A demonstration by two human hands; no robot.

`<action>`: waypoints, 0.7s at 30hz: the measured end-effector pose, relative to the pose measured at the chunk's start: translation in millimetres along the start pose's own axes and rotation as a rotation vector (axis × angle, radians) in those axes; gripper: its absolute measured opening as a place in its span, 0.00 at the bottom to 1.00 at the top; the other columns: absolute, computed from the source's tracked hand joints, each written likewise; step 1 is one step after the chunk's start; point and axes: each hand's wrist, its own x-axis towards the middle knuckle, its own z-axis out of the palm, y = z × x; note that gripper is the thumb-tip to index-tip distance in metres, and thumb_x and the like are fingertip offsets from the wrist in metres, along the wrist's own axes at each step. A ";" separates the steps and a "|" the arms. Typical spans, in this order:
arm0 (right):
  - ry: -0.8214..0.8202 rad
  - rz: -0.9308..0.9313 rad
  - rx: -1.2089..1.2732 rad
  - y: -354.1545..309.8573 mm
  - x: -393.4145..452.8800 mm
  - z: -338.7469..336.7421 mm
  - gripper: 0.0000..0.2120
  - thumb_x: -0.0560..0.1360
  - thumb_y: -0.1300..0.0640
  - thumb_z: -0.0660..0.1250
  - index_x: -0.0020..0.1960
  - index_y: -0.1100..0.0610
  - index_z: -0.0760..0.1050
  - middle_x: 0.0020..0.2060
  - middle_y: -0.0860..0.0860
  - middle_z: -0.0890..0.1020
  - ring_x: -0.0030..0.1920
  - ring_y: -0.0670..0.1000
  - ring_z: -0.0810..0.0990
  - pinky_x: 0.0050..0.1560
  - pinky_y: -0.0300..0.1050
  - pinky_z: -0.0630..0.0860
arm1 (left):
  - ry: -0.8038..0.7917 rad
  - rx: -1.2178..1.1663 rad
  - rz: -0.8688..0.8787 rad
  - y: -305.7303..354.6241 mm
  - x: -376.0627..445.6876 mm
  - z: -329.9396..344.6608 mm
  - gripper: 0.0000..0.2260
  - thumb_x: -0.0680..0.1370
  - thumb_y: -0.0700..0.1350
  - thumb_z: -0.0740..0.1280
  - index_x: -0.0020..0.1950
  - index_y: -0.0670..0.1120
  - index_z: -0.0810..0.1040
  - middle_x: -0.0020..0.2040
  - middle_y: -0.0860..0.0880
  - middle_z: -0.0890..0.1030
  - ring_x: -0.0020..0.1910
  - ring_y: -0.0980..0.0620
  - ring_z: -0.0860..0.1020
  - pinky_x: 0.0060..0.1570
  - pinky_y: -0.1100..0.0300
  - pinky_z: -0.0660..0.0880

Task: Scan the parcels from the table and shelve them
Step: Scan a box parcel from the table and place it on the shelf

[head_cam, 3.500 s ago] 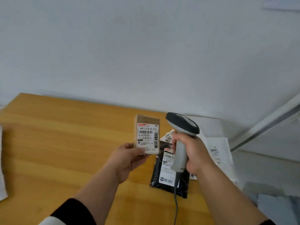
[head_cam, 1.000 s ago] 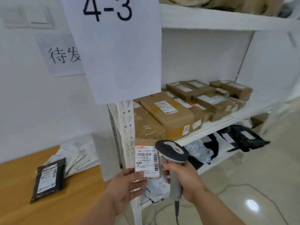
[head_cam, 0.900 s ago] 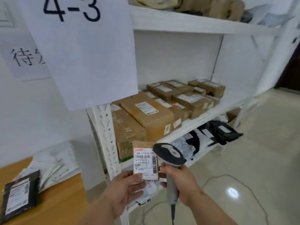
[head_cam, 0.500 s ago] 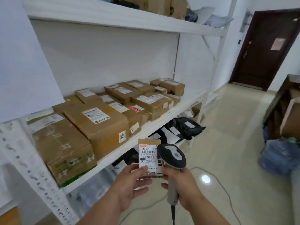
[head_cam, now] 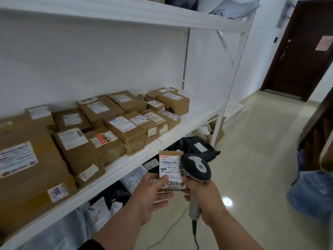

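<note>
Pinching a small brown cardboard parcel [head_cam: 170,170] with a white barcode label, the left hand [head_cam: 150,194] has its thumb on the label and its fingers curled behind, holding the box upright at about six o'clock in the view. The right hand [head_cam: 204,197] is wrapped round the grip of a grey handheld barcode scanner [head_cam: 196,169], whose dark head sits just beside the parcel at its three o'clock. At nine to eleven o'clock, the white metal shelf [head_cam: 194,112] carries labelled brown cardboard boxes [head_cam: 126,129]. A dark brown door [head_cam: 297,51] stands at two o'clock.
</note>
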 end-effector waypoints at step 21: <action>0.041 0.035 -0.017 -90.6 321.2 -72.6 0.13 0.75 0.58 0.74 0.59 0.57 0.79 0.46 0.54 0.88 0.50 0.55 0.86 0.47 0.52 0.82 | -0.025 0.398 0.029 131.8 307.1 106.5 0.08 0.80 0.54 0.64 0.52 0.53 0.80 0.43 0.50 0.81 0.35 0.53 0.73 0.39 0.59 0.74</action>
